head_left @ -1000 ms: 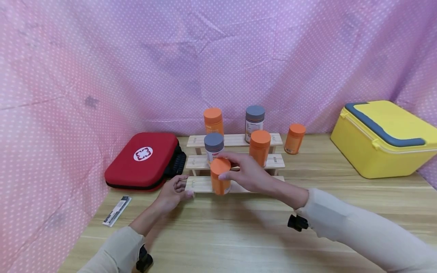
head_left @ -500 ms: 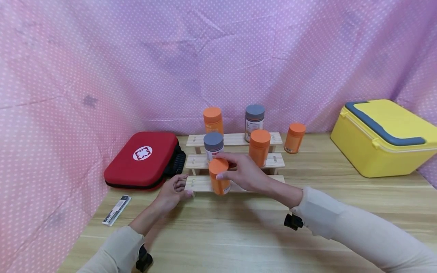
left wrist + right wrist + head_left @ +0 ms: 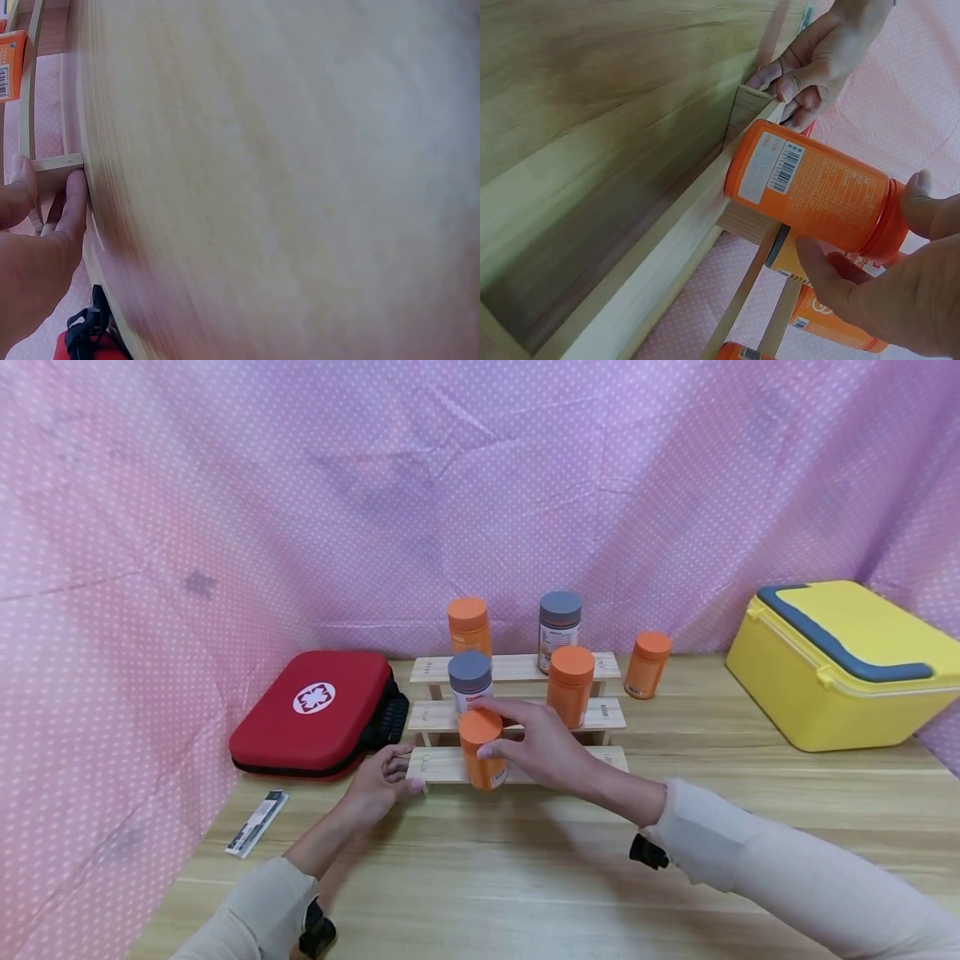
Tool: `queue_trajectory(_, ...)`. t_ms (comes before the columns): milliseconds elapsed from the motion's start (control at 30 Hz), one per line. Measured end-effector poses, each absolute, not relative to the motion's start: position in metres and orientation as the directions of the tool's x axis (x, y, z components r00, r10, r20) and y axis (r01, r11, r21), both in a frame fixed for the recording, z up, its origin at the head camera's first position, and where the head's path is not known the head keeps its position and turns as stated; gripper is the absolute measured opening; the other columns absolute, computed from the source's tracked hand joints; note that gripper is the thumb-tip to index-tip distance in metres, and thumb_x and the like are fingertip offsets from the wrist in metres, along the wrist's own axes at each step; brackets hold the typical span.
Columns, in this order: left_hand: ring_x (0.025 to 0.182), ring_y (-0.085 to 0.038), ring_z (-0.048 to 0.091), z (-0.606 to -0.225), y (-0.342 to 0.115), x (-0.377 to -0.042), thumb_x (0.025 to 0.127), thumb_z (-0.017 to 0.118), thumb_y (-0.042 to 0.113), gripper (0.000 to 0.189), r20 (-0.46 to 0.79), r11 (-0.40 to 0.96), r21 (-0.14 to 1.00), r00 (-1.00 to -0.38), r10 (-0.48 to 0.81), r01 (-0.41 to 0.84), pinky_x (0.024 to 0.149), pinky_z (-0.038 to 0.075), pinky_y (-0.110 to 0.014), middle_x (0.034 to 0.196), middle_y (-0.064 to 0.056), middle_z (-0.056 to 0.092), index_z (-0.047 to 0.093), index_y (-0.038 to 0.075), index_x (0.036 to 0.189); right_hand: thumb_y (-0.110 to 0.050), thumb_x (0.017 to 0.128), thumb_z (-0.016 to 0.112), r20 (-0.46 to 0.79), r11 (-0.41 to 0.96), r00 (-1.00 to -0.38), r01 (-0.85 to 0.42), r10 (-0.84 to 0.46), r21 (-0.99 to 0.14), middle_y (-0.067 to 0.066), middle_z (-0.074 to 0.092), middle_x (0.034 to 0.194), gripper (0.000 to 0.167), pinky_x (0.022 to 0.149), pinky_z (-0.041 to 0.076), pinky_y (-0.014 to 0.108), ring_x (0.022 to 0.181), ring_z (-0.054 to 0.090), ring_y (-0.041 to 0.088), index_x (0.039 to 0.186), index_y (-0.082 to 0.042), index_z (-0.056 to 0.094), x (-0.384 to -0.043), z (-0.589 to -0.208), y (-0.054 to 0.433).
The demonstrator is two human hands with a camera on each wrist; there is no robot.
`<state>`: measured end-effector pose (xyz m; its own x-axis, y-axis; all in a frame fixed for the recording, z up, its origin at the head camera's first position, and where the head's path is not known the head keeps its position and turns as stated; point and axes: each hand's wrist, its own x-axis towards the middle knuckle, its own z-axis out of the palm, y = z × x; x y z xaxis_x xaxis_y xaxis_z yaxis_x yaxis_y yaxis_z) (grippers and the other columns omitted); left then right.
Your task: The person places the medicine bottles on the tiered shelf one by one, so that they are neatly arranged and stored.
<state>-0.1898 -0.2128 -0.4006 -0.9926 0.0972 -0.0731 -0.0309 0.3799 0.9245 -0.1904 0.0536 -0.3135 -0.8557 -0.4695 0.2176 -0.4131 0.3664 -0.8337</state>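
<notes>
My right hand point(image 3: 547, 747) holds an orange bottle point(image 3: 486, 770) near its cap, thumb at the front and fingers behind. The bottle's base is at the lowest step of a three-step wooden rack point(image 3: 438, 765), left of its middle. The right wrist view shows a barcode label on this orange bottle point(image 3: 817, 191). At the rack's left end, my left hand point(image 3: 372, 789) grips the lowest step; in the left wrist view its thumb and fingers lie about the end leg point(image 3: 60, 166). Behind the held bottle stands a grey-capped bottle point(image 3: 471, 681) on the middle step.
An orange bottle point(image 3: 570, 689) shares the middle step. The top step bears another orange bottle point(image 3: 468, 625) and a grey-capped one point(image 3: 559, 631). A smaller orange bottle point(image 3: 647, 667) stands right of the rack. Around it are a red case point(image 3: 300, 735), a thin packet point(image 3: 257, 823) and a yellow box point(image 3: 817, 693).
The held bottle's cap has shifted slightly left, and my right hand and forearm have moved a little left with it. My left hand keeps its place on the rack.
</notes>
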Motion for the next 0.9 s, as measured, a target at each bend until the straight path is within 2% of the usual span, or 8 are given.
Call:
queue_trajectory(233, 0.104, -0.027, 0.061, -0.401, -0.214, -0.190, 0.084, 0.065, -0.011, 0.054, -0.071, 0.379, 0.925, -0.992, 0.108, -0.025, 0.081, 0.050, -0.019, 0.117, -0.023, 0.062, 0.045, -0.005, 0.133, -0.013, 0.080, 0.078, 0.274, 0.381, -0.850, -0.460, -0.451, -0.802, 0.009, 0.054, 0.137, 0.063, 0.089, 0.052, 0.042, 0.118, 0.057, 0.028, 0.138, -0.012, 0.052, -0.177, -0.308, 0.077)
queue_trajectory(467, 0.104, -0.027, 0.061, -0.401, -0.213, -0.190, 0.083, 0.066, -0.011, 0.054, -0.079, 0.381, 0.924, -0.992, 0.098, -0.036, 0.083, 0.050, -0.020, 0.117, -0.022, 0.062, 0.046, -0.004, 0.134, -0.009, 0.080, 0.077, 0.333, 0.402, -0.832, -0.517, -0.443, -0.756, 0.010, 0.057, 0.133, 0.063, 0.088, 0.053, 0.037, 0.117, 0.056, 0.025, 0.138, -0.008, 0.051, -0.160, -0.310, 0.125)
queue_trajectory(567, 0.105, -0.027, 0.060, -0.400, -0.213, -0.190, 0.083, 0.066, -0.010, 0.055, -0.085, 0.382, 0.923, -0.992, 0.096, -0.042, 0.083, 0.050, -0.020, 0.118, -0.022, 0.062, 0.045, -0.004, 0.134, -0.006, 0.081, 0.076, 0.315, 0.435, -0.859, -0.484, -0.404, -0.759, 0.012, 0.057, 0.133, 0.061, 0.085, 0.054, 0.033, 0.114, 0.057, 0.026, 0.137, -0.006, 0.052, -0.152, -0.312, 0.147)
queue_trajectory(700, 0.108, -0.028, 0.060, -0.399, -0.213, -0.189, 0.084, 0.066, -0.010, 0.056, -0.100, 0.383, 0.922, -0.991, 0.090, -0.059, 0.085, 0.051, -0.022, 0.119, -0.021, 0.061, 0.045, -0.003, 0.135, -0.010, 0.084, 0.074, 0.278, 0.494, -0.893, -0.430, -0.353, -0.756, 0.015, 0.056, 0.133, 0.058, 0.084, 0.054, 0.030, 0.113, 0.059, 0.028, 0.137, -0.005, 0.051, -0.144, -0.318, 0.175)
queue_trajectory(900, 0.109, -0.028, 0.059, -0.398, -0.213, -0.188, 0.084, 0.068, -0.007, 0.057, -0.113, 0.393, 0.917, -0.989, 0.093, -0.068, 0.087, 0.051, -0.025, 0.120, -0.020, 0.061, 0.044, -0.002, 0.136, -0.018, 0.088, 0.072, 0.225, 0.577, -0.935, -0.346, -0.273, -0.740, 0.016, 0.056, 0.132, 0.055, 0.079, 0.054, 0.023, 0.105, 0.064, 0.027, 0.138, -0.011, 0.052, -0.141, -0.326, 0.212)
